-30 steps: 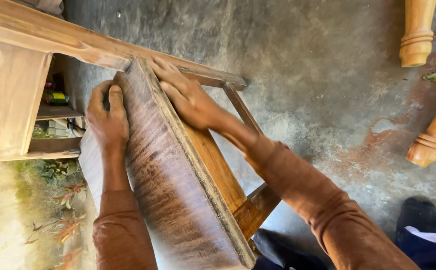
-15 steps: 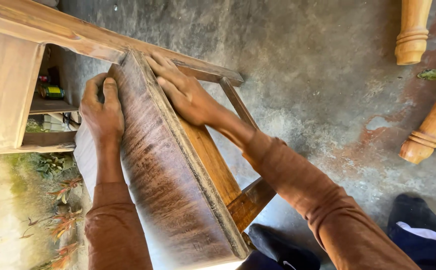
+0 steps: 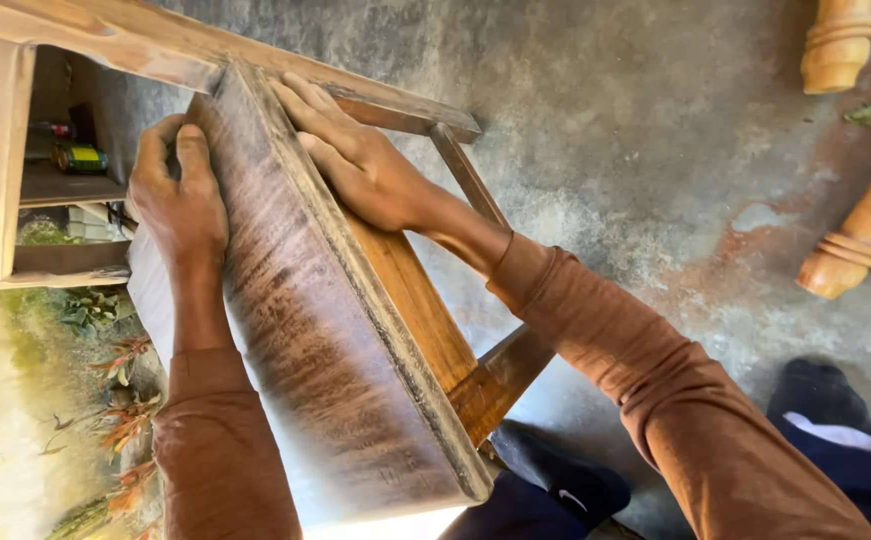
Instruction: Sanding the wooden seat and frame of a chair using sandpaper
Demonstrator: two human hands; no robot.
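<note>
While both arms reach up from the bottom of the frame in rust-brown sleeves, the left hand (image 3: pixel 177 200) lies flat on the broad dark face of a wooden panel (image 3: pixel 325 340), its fingers curled over the panel's upper end at the upper left of the frame; whether anything sits under the palm cannot be told. Just to its right, the right hand (image 3: pixel 355 165) rests spread and flat, fingers extended, along the panel's raised edge and the lighter orange-brown board beside it, gripping nothing. That panel runs diagonally from the upper left down to the bottom centre and is part of a wooden furniture frame (image 3: pixel 395 112), whose pale rail crosses the top left and meets the panel just above the fingertips. A thinner slat (image 3: pixel 467 176) of the frame angles down behind the right wrist. Beneath all this lies a grey concrete floor (image 3: pixel 635 130) with reddish stains. Turned wooden legs (image 3: pixel 860 245) lie on it at the right edge and upper right. A small green can (image 3: pixel 77 157) sits on a shelf at the upper left. Dark shoes (image 3: pixel 555 480) show at the bottom.
</note>
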